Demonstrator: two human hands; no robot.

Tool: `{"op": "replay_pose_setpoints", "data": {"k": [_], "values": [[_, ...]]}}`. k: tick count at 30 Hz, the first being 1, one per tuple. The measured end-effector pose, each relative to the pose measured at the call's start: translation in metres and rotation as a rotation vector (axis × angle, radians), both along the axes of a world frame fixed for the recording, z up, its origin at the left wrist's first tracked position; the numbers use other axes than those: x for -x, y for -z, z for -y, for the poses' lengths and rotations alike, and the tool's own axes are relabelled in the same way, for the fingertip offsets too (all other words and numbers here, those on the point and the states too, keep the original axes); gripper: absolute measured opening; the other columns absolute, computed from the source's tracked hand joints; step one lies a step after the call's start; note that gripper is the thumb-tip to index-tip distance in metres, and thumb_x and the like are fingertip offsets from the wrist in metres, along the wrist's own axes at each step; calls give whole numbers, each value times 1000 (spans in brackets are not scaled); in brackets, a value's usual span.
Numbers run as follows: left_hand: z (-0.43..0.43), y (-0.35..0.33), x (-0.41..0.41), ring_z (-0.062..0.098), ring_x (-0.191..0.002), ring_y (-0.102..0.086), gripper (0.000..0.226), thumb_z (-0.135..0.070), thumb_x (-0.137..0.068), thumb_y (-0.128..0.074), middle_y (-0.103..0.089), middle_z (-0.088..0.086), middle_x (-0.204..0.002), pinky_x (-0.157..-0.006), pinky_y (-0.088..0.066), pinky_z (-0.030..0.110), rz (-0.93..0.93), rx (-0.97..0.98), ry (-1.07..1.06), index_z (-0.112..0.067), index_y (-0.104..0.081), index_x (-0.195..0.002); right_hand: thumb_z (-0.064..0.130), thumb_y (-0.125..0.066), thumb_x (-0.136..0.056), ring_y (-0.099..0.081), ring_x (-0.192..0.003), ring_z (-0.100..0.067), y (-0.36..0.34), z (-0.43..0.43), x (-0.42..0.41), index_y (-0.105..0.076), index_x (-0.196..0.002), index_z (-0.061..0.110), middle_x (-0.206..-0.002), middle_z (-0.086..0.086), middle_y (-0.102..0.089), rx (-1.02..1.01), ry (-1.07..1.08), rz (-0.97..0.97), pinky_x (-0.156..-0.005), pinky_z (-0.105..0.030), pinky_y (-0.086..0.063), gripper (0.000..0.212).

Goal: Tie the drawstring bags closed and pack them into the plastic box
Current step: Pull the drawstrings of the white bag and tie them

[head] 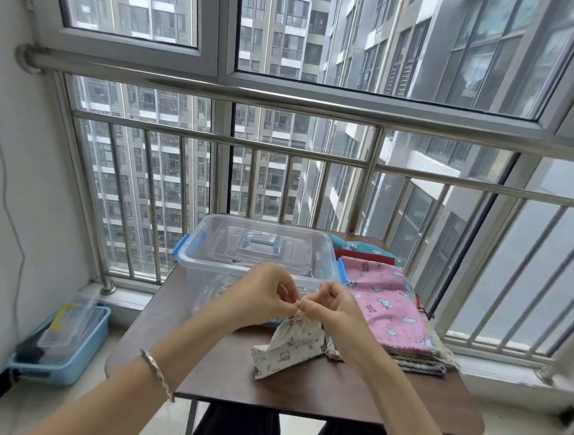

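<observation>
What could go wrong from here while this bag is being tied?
The left hand and right hand pinch only the gathered neck of the cream bag, so the cord might slip before the knot sets. The stack of bags lies along the right edge of the table; a forearm could knock it off.

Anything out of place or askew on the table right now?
Nothing spilled or damaged. Only the stack of flat bags right of the plastic box looks untidy: its lower layers fan out past the pink bag on top, near the table edge. The left hand and right hand pinch the cream bag at its neck.
</observation>
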State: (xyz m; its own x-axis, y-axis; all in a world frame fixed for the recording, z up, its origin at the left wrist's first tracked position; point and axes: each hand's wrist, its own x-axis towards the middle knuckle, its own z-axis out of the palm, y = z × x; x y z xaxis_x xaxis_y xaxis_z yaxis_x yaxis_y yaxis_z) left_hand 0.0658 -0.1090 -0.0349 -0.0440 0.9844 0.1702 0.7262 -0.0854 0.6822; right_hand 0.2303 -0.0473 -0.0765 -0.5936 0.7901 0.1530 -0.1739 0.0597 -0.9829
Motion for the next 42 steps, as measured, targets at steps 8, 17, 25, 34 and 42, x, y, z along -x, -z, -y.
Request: {"op": "replay_pose_setpoints", "data": {"k": [8,17,25,34,42], "values": [[-3,4,3,12,-65,-67,8,-20,-82,-73,-73,6,-72,-71,-60,36,193,21,13,-13,-73,-78,-1,-78,-70,-65,-77,-22,-2,-7,-3,-43,-86,11,-81,-9,-70,122,-31,-78,-78,-32,-51,40],[-4,13,5,7,-59,-63,13,-18,-85,-70,-69,4,-67,-60,-52,20,280,75,46,-13,-71,-73,-1,-72,-66,-55,-62,-16,7,-3,5,-45,-79,11,-70,-6,-68,261,20,-128,-55,-22,-41,32],[-8,24,1,2,-56,-54,15,-13,-94,-59,-58,0,-65,-62,-50,15,593,228,7,-7,-66,-82,14,-77,-79,-40,-57,-8,8,8,4,-71,-77,18,-62,12,-54,-414,312,189,-56,-21,-38,8],[-4,23,1,5,-62,-55,11,-14,-93,-61,-61,4,-76,-62,-51,15,755,292,25,-10,-70,-87,20,-80,-78,-54,-65,-2,0,13,0,-77,-85,31,-75,6,-64,-575,327,277,-59,-18,-41,14],[0,19,5,4,-67,-58,10,-18,-90,-64,-63,-3,-69,-69,-52,18,733,298,83,-11,-71,-86,20,-77,-80,-56,-70,-4,-1,10,-2,-76,-86,35,-74,8,-65,-648,305,330,-60,-15,-40,16]]}}
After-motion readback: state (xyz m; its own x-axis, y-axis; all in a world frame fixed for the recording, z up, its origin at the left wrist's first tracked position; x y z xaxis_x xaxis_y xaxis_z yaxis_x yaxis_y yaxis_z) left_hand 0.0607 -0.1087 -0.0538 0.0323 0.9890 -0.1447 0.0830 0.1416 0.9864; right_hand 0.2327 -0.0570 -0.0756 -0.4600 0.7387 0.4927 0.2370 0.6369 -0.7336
